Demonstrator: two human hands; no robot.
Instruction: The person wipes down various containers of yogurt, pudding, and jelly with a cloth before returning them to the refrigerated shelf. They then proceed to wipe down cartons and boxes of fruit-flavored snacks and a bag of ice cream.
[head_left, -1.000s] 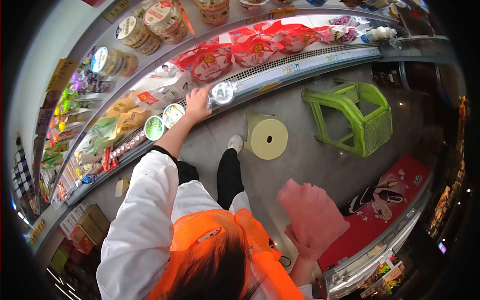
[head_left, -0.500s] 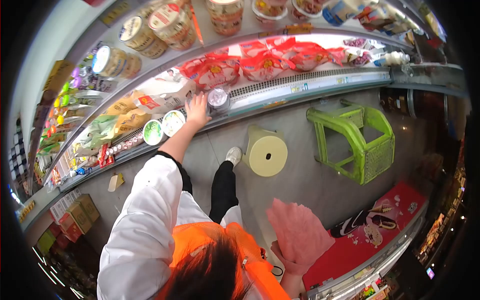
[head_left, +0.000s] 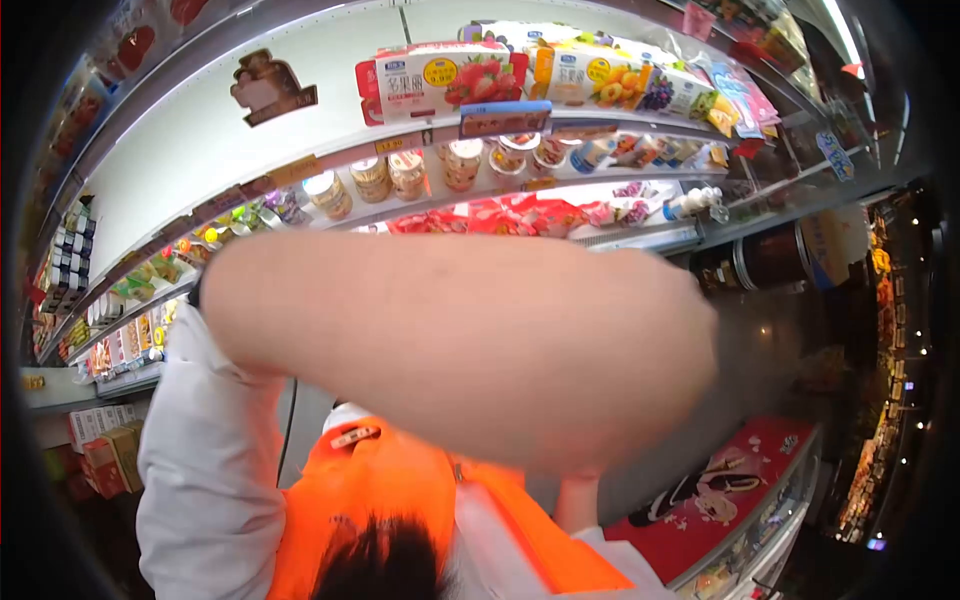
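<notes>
- Closest in, a head of dark hair (head_left: 385,565) sits above an orange vest (head_left: 390,480), with a white sleeve (head_left: 205,440) running up the left side.
- A bare left forearm (head_left: 450,340) lies right across the middle, very near and badly blurred, from that sleeve over to the right.
- The left hand (head_left: 690,335) at its far end is only a smear. I cannot tell how far open it is or whether it holds anything.
- The right forearm (head_left: 575,505) rises from below and vanishes behind the left arm. The right hand is hidden there, so its grip cannot be told.
- Low on the right is a red chest cabinet (head_left: 720,490) with an ice-cream picture on it.
- Cardboard boxes (head_left: 105,450) sit low on the left.
- Behind the arm curves a chilled display; red packets (head_left: 520,215) line its lit shelf just above the forearm, the goods showing closest above it, with a white bottle (head_left: 690,203) at the right end.
- One shelf up is a row of round tubs (head_left: 460,165).
- Furthest up, fruit-printed cartons (head_left: 440,80) stand along the top.
</notes>
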